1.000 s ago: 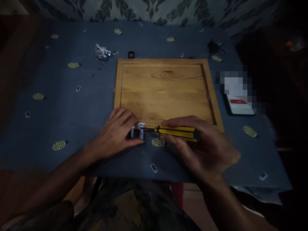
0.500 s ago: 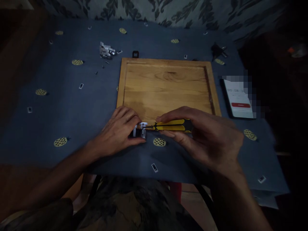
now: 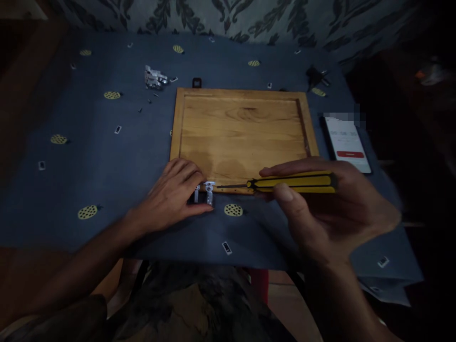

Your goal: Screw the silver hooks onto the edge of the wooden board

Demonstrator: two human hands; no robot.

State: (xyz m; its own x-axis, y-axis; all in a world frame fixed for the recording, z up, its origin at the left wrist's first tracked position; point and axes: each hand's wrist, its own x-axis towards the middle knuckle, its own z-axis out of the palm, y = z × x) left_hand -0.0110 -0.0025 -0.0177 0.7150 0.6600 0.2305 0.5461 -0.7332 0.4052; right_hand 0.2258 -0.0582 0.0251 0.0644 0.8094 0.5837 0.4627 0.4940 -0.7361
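Note:
My left hand (image 3: 178, 190) is closed around a shiny metal hinge (image 3: 209, 192) at the near edge of a framed wooden panel (image 3: 242, 137), thumb below and fingers above. Part of the hinge is hidden behind the fingers. My right hand (image 3: 331, 213) grips a yellow and black screwdriver (image 3: 295, 182) by its handle. The shaft points left along the panel's near edge, and its tip lies just right of the hinge, apart from it. Small dark holes show in the panel's edge under the shaft.
Another metal hinge (image 3: 155, 78) lies at the back left, with several small screws (image 3: 140, 110) in front of it. A black square piece (image 3: 196, 82) sits behind the panel. To the right are a lit phone (image 3: 347, 142) and a black object (image 3: 315, 76). A patterned cloth (image 3: 89, 166) covers the table.
My right hand has drawn the screwdriver back to the right, so its tip has left the hinge. My left hand stays on the hinge. The whole view has shifted slightly.

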